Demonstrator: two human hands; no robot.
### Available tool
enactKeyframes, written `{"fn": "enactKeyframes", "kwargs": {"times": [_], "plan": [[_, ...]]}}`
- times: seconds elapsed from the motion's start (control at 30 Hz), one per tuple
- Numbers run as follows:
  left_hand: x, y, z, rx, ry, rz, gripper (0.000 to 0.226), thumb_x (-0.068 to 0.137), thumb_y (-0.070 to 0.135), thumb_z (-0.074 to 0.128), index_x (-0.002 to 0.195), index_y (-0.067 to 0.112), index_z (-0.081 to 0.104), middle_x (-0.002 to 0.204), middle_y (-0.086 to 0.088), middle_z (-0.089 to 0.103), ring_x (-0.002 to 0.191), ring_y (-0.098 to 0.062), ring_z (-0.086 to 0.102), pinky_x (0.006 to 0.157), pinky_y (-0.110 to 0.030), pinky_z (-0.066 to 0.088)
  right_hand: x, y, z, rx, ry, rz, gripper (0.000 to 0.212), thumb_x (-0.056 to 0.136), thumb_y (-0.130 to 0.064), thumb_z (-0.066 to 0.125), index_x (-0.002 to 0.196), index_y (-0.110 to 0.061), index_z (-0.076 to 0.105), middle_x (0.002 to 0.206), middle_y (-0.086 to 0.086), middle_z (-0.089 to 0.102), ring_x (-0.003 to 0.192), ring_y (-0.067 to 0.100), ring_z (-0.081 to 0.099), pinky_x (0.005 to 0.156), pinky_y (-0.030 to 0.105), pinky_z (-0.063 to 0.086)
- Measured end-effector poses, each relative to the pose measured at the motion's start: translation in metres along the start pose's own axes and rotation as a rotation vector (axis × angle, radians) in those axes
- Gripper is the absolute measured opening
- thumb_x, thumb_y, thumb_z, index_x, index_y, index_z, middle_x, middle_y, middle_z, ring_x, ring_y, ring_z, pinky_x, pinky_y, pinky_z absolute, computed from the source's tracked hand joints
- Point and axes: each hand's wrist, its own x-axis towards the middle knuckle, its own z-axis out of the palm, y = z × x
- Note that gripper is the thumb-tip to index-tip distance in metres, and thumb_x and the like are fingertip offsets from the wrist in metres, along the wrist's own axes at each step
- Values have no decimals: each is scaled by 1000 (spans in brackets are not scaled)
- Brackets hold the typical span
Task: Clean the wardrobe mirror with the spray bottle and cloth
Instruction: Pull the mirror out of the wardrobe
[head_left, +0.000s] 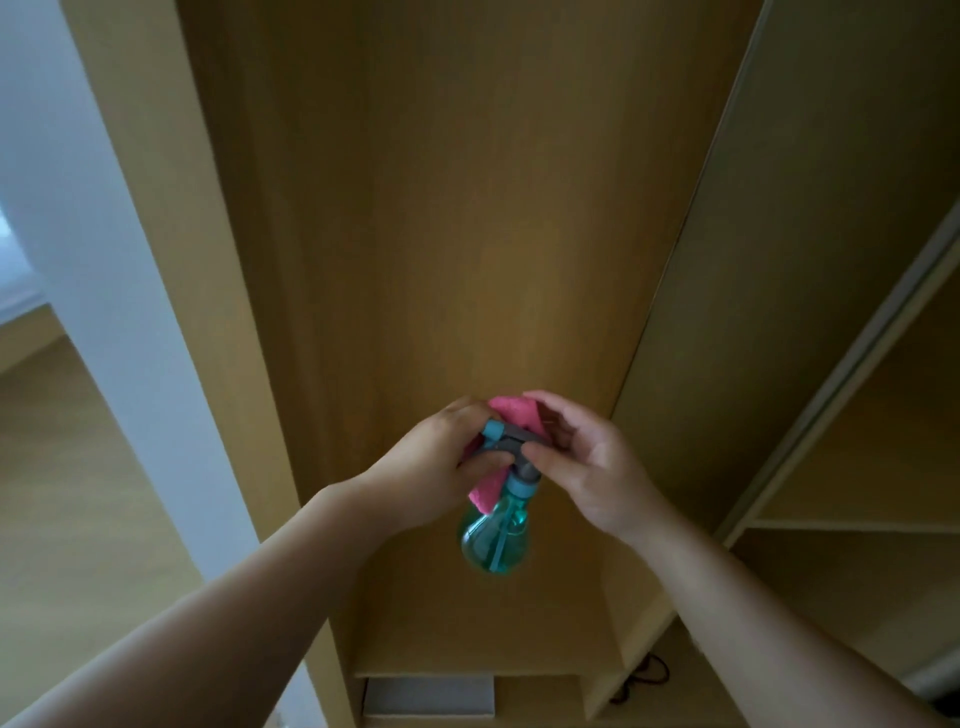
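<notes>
Here's the spray bottle (496, 535), teal and see-through, hanging in mid-air in front of the open wardrobe (441, 234); long axis close to upright, round body at the bottom, grey-and-blue trigger head on top, blue nozzle tip turned towards the person's left. The pink cloth (511, 410) is bunched right behind that head; one fold pokes up above it and another trails down beside the neck.

Both hands meet at the head, so neither has any reach to cover. The left hand (441, 462) is clenched around the nozzle end with the cloth caught in the same grasp, thumb laid across the front. The right hand (587, 462) comes in from the other side, thumb and fingers (540, 454) pinching the back of the head just above the blue collar. Which hand carries the weight, I cannot tell.

My read: it's a sort-out, one hand to take the bottle and the other the cloth. The body lies below both sets of fingers, so the trigger is what has to be found.

No mirror in view; just wooden panels, a sliding door edge (857, 364) on the right, a grey box (428, 696) and a dark cord (647, 675) low down, and pale floor (62, 467) off left.
</notes>
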Motion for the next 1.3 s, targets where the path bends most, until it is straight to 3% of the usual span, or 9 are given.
{"fn": "enactKeyframes", "kwargs": {"times": [0.27,0.6,0.7,0.77,0.87,0.97,1.1,1.17,1.3], "plan": [[46,102,-106,-33,34,77,7,93,24,59,96,19,59,92,4,60,83,-11,59,75,-28,53,18,-151,-22,-173,92,-137,38,93,-13,61,130,-18,55,119,3,65,114,15,61,99,40,51],[76,173,-121,-68,144,120,7,94,23,57,89,19,59,87,0,63,80,-18,62,73,-35,55,4,-228,-69,-398,196,-198,42,92,-25,62,133,-17,53,118,-3,63,109,8,61,97,33,51],[86,185,-117,-71,169,106,10,94,24,57,84,21,59,84,1,63,75,-14,61,66,-27,52,-7,-237,-109,-534,649,-256,38,93,-27,59,130,-20,52,108,-11,59,96,0,58,90,24,52],[93,192,-115,-55,190,108,13,94,24,57,81,23,58,81,3,62,71,-10,59,62,-22,49,-14,-236,-141,-583,995,-282,37,93,-24,59,129,-20,51,111,-8,57,97,5,57,89,27,53],[102,201,-111,-61,206,100,14,94,22,57,80,25,57,77,5,61,64,-4,57,55,-14,45,-16,-226,-178,-612,1190,-117,49,92,-25,62,136,-16,43,131,4,50,112,17,55,94,37,51],[107,208,-105,-56,211,85,15,94,21,57,79,24,56,76,4,60,64,-6,56,53,-13,44,-13,-216,-197,-603,1100,13,54,93,-26,60,141,-15,38,131,5,51,106,20,58,86,34,52],[111,217,-96,-37,218,56,14,94,22,56,81,22,57,77,3,62,66,-8,57,54,-16,46,-9,-207,-213,-535,831,57,42,95,-24,58,134,-17,45,97,-12,57,75,0,52,61,16,41],[111,221,-90,-41,226,33,12,95,23,56,83,21,58,78,2,63,67,-9,58,54,-16,47,-8,-206,-222,-527,746,59,37,95,-21,58,131,-21,48,94,-17,56,85,3,57,65,16,42],[104,229,-77,-14,255,-16,12,94,25,57,84,19,58,79,-1,63,67,-13,59,54,-19,46,-3,-203,-241,-549,617,154,29,95,-15,58,124,-19,53,115,-2,63,107,16,60,77,24,46]]}}
